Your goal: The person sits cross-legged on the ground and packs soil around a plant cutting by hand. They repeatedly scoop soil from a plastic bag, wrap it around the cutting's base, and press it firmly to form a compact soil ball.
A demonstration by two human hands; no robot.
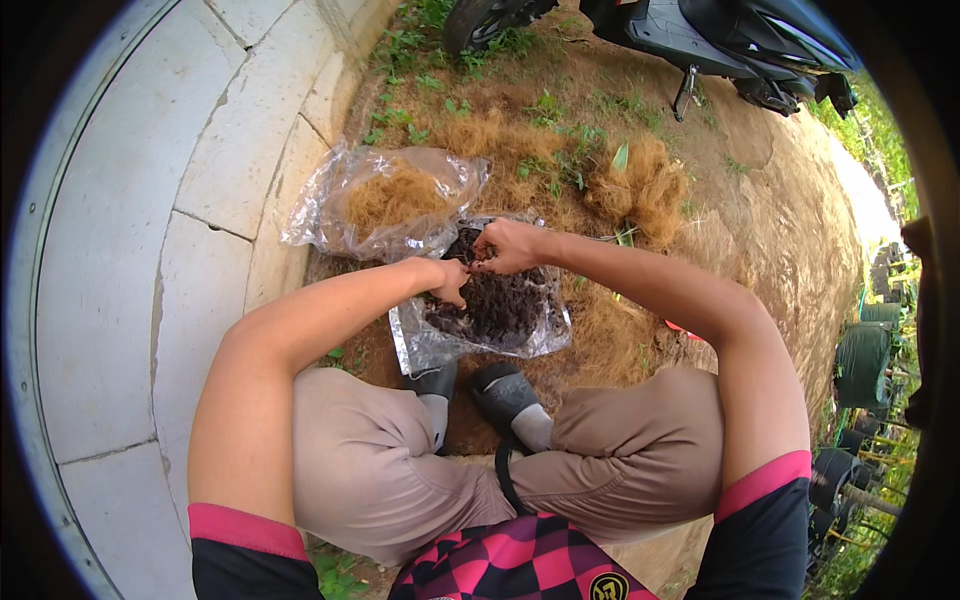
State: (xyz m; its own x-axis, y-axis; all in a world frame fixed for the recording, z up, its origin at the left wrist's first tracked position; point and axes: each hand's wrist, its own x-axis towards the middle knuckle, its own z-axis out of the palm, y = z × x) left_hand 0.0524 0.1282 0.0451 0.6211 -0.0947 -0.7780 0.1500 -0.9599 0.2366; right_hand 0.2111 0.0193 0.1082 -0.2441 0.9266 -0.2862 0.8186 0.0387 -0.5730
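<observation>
Dark soil [499, 309] lies on a clear plastic bag [551, 341] on the ground before my feet. Over its upper left part my left hand [448, 280] and my right hand [504, 246] meet, fingertips almost touching. Bits of dark soil cling to the right hand's bent fingers. Whether a small thing is pinched between the two hands is too small to tell. Just beyond, to the upper left, a second clear plastic bag [307, 214] holds brown coconut fibre [397, 199].
Loose fibre clumps [637, 191] lie on the ground to the upper right. Stone paving [217, 150] borders the left side. A parked scooter [720, 37] stands at the top right on its side stand. Dark plant bags [862, 364] line the far right. My shoes [501, 394] are close to the soil bag.
</observation>
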